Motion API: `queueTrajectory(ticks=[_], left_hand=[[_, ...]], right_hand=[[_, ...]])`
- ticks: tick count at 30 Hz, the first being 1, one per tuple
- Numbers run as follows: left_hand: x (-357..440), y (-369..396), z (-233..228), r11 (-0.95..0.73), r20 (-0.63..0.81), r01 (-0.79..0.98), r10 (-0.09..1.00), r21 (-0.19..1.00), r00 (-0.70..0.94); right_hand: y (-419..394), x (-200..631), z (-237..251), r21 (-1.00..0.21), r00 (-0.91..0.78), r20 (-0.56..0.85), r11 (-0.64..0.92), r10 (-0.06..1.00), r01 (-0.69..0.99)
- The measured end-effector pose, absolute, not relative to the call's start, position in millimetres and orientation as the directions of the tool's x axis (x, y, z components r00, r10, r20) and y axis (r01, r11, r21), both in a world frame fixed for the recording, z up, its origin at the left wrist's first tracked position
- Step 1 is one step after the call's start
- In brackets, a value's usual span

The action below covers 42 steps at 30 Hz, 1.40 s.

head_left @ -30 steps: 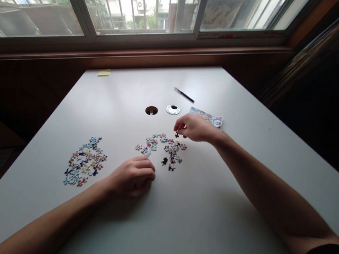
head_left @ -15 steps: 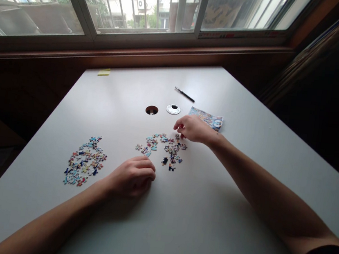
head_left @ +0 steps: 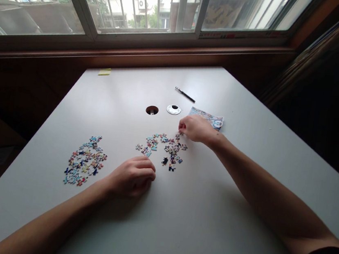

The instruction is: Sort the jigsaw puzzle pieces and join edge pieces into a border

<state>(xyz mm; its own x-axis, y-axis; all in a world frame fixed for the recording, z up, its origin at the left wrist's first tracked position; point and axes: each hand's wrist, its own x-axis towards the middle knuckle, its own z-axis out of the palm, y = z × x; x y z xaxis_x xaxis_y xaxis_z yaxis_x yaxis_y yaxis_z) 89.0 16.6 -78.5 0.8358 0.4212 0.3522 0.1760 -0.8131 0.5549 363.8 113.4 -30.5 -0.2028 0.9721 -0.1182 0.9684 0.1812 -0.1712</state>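
Small jigsaw puzzle pieces (head_left: 171, 148) lie scattered in the middle of the white table (head_left: 206, 226). My right hand (head_left: 197, 128) is at the upper right edge of this scatter, its fingertips drawn together beside the topmost pieces; whether a piece is between them is hidden. Just behind that hand lies a colourful printed picture sheet (head_left: 212, 119), partly covered by it. My left hand (head_left: 134, 176) rests on the table below the scatter, fingers curled under, and what they may hold is out of sight. A denser group of puzzle pieces (head_left: 86, 160) lies to the left.
Beyond the pieces are a round cable hole (head_left: 152, 110) and a silver ring cover (head_left: 173, 109). A black pen (head_left: 185, 94) lies behind them. Yellow sticky paper (head_left: 104, 72) is at the far left corner, below the barred window (head_left: 141, 4).
The fingers of my right hand have closed from a loose spread into a pinch, and the fingertips have shifted slightly right. My left hand has stayed still.
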Motion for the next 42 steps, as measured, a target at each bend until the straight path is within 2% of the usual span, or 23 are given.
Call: queueTrajectory(ticks=[2, 4, 6, 8, 21, 23, 27, 35, 42], left_hand=[[89.3, 16.5, -78.4, -0.813, 0.349, 0.178, 0.421, 0.555, 0.837], [89.7, 16.5, -78.1, -0.813, 0.348, 0.176, 0.419, 0.555, 0.839], [90.1, 16.6, -77.7, -0.815, 0.350, 0.175, 0.418, 0.553, 0.838], [90.5, 16.6, -77.1, -0.817, 0.351, 0.181, 0.421, 0.548, 0.836], [90.6, 17.0, -76.4, -0.819, 0.356, 0.175, 0.417, 0.547, 0.837], [90.5, 16.8, -76.7, -0.819, 0.356, 0.179, 0.419, 0.545, 0.835], [90.8, 15.8, -75.8, -0.817, 0.358, 0.185, 0.428, 0.547, 0.830], [90.9, 16.8, -75.1, -0.822, 0.355, 0.183, 0.419, 0.539, 0.836], [90.2, 15.8, -74.7, -0.822, 0.349, 0.194, 0.425, 0.535, 0.835]], right_hand=[[107.7, 357.3, -32.0, -0.181, -0.240, -0.031, 0.231, 0.970, 0.956], [100.5, 347.7, -36.2, -0.226, -0.362, 0.067, 0.368, 0.930, 0.902], [92.6, 336.9, -42.2, -0.260, -0.558, 0.120, 0.569, 0.821, 0.780], [85.9, 327.5, -48.5, -0.242, -0.672, 0.110, 0.675, 0.733, 0.697], [87.3, 322.5, -63.2, -0.257, -0.657, 0.249, 0.703, 0.711, 0.664], [83.7, 320.5, -63.1, -0.240, -0.688, 0.274, 0.740, 0.672, 0.628], [79.2, 317.2, -65.6, -0.239, -0.780, 0.235, 0.813, 0.580, 0.532], [83.2, 315.1, -65.3, -0.348, -0.724, 0.285, 0.771, 0.628, 0.533], [81.6, 317.2, -60.5, -0.336, -0.731, 0.272, 0.774, 0.625, 0.537]])
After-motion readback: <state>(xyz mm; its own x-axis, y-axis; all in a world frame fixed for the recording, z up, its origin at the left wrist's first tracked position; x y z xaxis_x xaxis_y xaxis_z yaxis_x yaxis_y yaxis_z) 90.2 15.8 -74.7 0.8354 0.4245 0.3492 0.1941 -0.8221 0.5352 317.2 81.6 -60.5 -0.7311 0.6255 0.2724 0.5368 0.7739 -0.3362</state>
